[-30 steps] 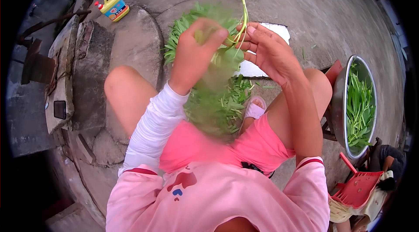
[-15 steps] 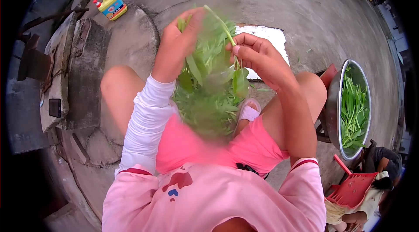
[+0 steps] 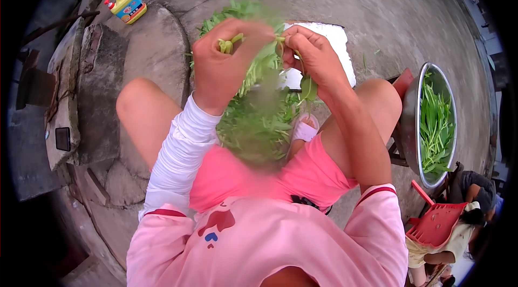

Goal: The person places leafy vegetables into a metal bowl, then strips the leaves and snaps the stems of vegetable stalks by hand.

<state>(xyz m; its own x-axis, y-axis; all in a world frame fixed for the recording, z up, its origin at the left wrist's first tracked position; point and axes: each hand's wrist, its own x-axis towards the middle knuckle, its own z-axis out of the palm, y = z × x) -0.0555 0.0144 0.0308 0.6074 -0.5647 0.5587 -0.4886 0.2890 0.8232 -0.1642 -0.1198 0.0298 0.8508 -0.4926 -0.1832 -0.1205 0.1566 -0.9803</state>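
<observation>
In the head view my left hand, below a white sleeve, is closed around several green stems whose cut ends poke out by the thumb. My right hand pinches one leafy green stem close to my left fingertips. A leaf on that stem hangs beneath my right hand. Under both hands lies a heap of leafy greens between my feet, partly blurred in the middle. My left fingertips are smeared by motion.
A metal basin with greens stands at the right. Behind my hands is a white board on concrete. A yellow jug sits far left, a phone on a ledge. A person and a red chair are lower right.
My hands have come closer together, and the stem between them, upright and long before, is now lower and bent toward my left fingers. The view has shifted slightly.
</observation>
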